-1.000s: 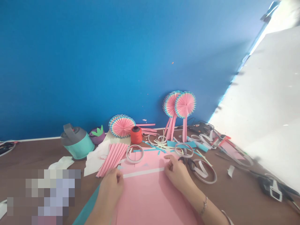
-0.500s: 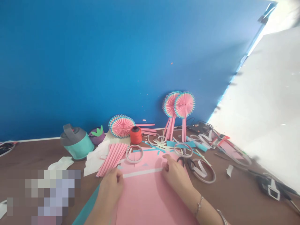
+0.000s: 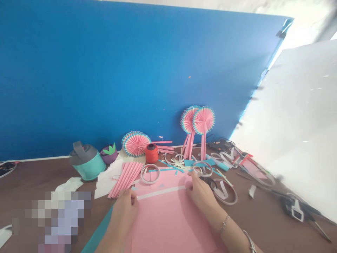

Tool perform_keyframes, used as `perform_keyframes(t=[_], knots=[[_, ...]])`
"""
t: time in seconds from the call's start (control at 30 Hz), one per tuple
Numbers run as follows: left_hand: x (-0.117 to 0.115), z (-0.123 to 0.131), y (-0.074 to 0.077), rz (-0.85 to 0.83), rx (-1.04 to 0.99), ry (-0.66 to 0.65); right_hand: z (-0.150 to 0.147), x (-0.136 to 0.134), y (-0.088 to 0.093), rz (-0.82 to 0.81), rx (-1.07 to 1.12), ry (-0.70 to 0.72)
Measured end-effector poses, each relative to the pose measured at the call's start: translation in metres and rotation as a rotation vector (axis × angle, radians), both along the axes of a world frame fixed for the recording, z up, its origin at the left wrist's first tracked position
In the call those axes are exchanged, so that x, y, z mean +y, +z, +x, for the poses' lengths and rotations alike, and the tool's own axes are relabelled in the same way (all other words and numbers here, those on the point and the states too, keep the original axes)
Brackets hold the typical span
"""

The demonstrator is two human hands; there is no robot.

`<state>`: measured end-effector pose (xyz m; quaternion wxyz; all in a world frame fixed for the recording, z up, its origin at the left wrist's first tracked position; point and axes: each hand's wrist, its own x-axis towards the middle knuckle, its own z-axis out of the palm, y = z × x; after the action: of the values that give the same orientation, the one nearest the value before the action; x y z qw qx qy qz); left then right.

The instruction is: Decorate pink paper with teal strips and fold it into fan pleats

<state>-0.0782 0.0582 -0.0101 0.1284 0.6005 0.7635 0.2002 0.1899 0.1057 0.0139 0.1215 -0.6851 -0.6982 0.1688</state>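
A pink paper sheet (image 3: 168, 218) lies on the table before me, with a white strip (image 3: 163, 192) running across near its far edge. My left hand (image 3: 124, 207) is closed at the sheet's left edge, by the strip's left end, fingers curled. My right hand (image 3: 201, 192) is closed at the right edge by the strip's other end, thumb and forefinger together. Another pink sheet (image 3: 171, 176) shows beyond the strip, and a teal sheet (image 3: 98, 228) sticks out under my left forearm. A tape roll (image 3: 150, 174) rests just beyond the strip; another tape roll (image 3: 202, 169) is beside my right fingertips.
Pleated pink strips (image 3: 126, 178), a red thread spool (image 3: 151, 153) and a paper rosette (image 3: 136, 144) lie behind. Two rosettes with tails (image 3: 204, 120) lean on the blue wall. A teal pot (image 3: 88, 165) stands left; a black glue gun (image 3: 292, 207) lies right, near paper scraps.
My right hand has shifted slightly to the right along the sheet, closer to the tape roll. The left hand keeps its place. My view has tilted up a little.
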Motion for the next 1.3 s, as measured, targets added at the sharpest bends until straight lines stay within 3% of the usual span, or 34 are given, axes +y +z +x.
perform_keyframes(t=[0.23, 0.4, 0.5, 0.73, 0.93, 1.13, 1.3], knots=[[0.003, 0.002, 0.007, -0.05, 0.017, -0.009, 0.01, 0.003, -0.011, 0.166, 0.114, 0.038], [0.002, 0.003, 0.01, -0.029, -0.027, 0.021, 0.002, 0.001, -0.011, 0.248, 0.147, 0.306], [0.003, 0.001, 0.009, 0.001, -0.109, 0.013, -0.001, -0.001, -0.013, 0.239, 0.101, 0.37], [0.002, -0.002, 0.01, 0.049, -0.201, -0.078, 0.002, 0.005, -0.018, 0.237, 0.125, 0.364], [-0.004, 0.002, 0.023, 0.075, -0.31, -0.181, 0.002, 0.006, -0.01, 0.224, 0.445, 0.373], [0.001, -0.005, 0.021, 0.056, -0.78, -0.173, 0.003, 0.006, -0.002, 0.189, 0.709, 0.317], [0.001, -0.008, 0.025, -0.001, -0.937, -0.202, 0.007, 0.009, 0.0, 0.072, 0.864, 0.213]])
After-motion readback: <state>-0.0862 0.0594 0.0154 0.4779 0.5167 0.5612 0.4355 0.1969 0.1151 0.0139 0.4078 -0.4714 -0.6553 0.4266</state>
